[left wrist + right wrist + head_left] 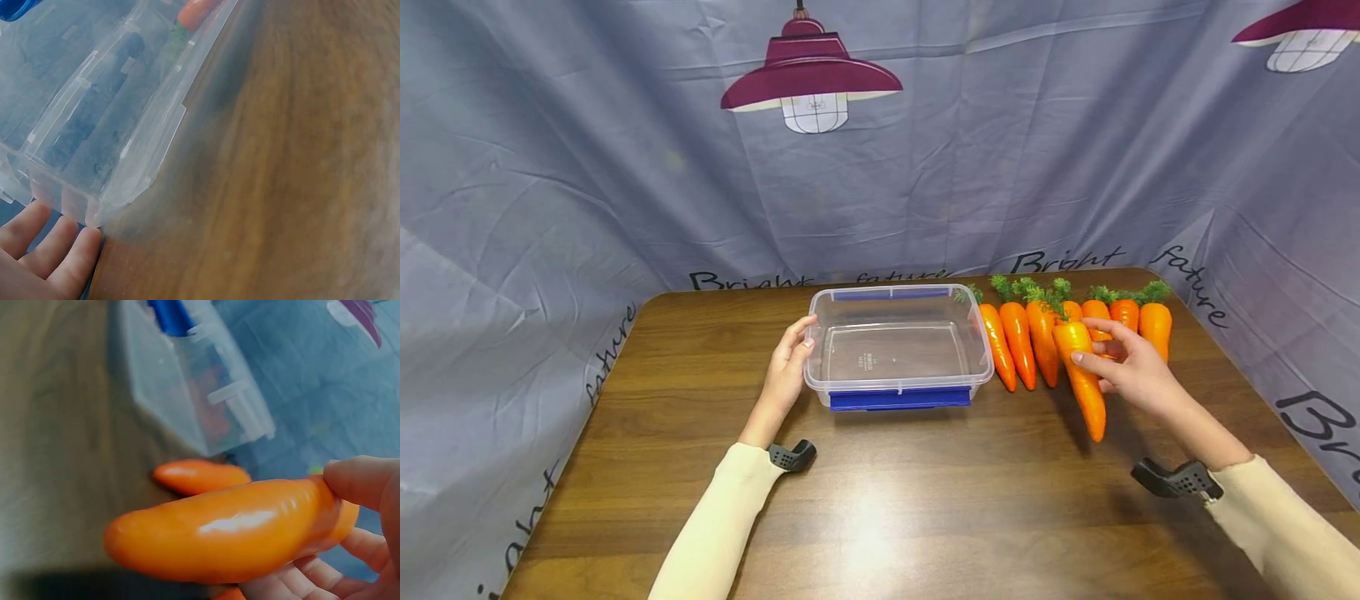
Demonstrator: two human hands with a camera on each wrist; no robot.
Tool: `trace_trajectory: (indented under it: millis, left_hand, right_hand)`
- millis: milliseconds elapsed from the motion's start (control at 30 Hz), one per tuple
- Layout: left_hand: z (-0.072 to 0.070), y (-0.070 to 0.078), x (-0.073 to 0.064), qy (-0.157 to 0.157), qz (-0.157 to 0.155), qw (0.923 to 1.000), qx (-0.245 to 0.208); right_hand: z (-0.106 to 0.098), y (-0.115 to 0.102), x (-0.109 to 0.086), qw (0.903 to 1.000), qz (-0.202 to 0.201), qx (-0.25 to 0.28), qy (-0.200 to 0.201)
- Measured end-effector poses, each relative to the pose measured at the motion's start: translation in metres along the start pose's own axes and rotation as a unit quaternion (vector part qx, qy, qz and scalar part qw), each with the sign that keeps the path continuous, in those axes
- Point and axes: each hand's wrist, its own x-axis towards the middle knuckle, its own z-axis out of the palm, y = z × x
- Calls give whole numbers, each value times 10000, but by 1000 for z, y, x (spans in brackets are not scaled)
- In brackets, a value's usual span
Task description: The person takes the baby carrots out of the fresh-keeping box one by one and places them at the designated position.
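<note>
A clear plastic container (895, 350) with blue side clips stands lidless on the table. My left hand (788, 358) rests against its left end, fingers (72, 250) nearly straight at the wall and rim. My right hand (1131, 367) pinches an orange carrot (1081, 379) near its leafy top, thumb on one side and fingers on the other. The carrot's tip points toward the front, and in the right wrist view the carrot (219, 531) lies across the fingers. Behind it, several more carrots (1017, 342) lie side by side at the container's right, green tops toward the back.
The brown wooden table (880, 500) reaches back to a grey-blue curtain (1000, 167) printed with lamps and lettering. The curtain also rises along the left and right sides. The nearest carrot in the row lies close against the container's right end.
</note>
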Motion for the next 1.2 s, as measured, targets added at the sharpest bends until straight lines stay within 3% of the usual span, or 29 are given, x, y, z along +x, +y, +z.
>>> trace_trajectory:
  millis: [267, 400, 600, 800, 1200]
  left_hand:
    - [4, -2, 0, -12, 86, 9999, -57]
    - [3, -2, 0, -20, 100, 9999, -69]
    - [2, 0, -1, 19, 4, 10000, -63]
    - [1, 1, -1, 54, 47, 10000, 17]
    - [0, -2, 0, -19, -16, 9999, -98]
  right_hand:
    - [3, 44, -39, 9992, 308, 257, 48]
    - [5, 55, -50, 9991, 409, 44, 78]
    - [4, 64, -56, 9972, 633, -361, 183]
    - [1, 69, -59, 9963, 837, -166, -38]
    - [-6, 78, -57, 9983, 572, 125, 20]
